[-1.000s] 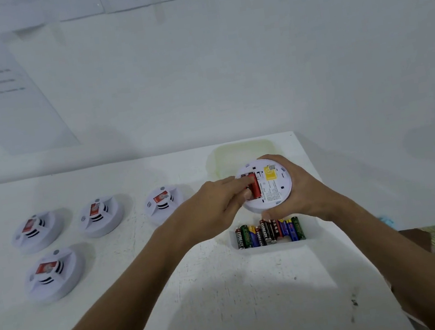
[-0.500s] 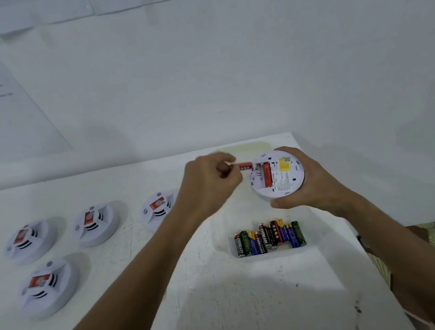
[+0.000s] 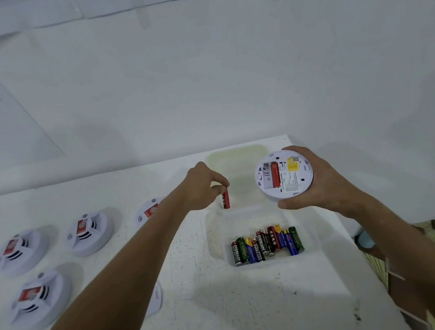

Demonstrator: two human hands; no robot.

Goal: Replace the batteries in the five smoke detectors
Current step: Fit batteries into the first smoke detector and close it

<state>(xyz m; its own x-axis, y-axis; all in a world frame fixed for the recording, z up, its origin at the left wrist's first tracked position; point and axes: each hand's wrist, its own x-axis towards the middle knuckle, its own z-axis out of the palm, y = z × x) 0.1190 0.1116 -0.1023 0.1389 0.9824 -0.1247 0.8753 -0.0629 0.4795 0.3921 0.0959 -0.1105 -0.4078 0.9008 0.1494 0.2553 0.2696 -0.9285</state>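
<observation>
A single head-worn wide view looks forward and down at the white table (image 3: 233,318) (wall at twelve o'clock).

The left hand (image 3: 205,188) pinches a red battery (image 3: 225,198) upright by its top end, above the white table (image 3: 233,318) and near an empty clear tray (image 3: 237,154). The right hand (image 3: 317,178) grips an upturned smoke detector (image 3: 284,174) with one red battery in its open compartment. A nearer tray (image 3: 312,249) holds assorted batteries (image 3: 267,243). Four detectors (image 3: 88,232) lie at left; a white disc (image 3: 154,298), perhaps a cover, shows beneath the forearm.
</observation>
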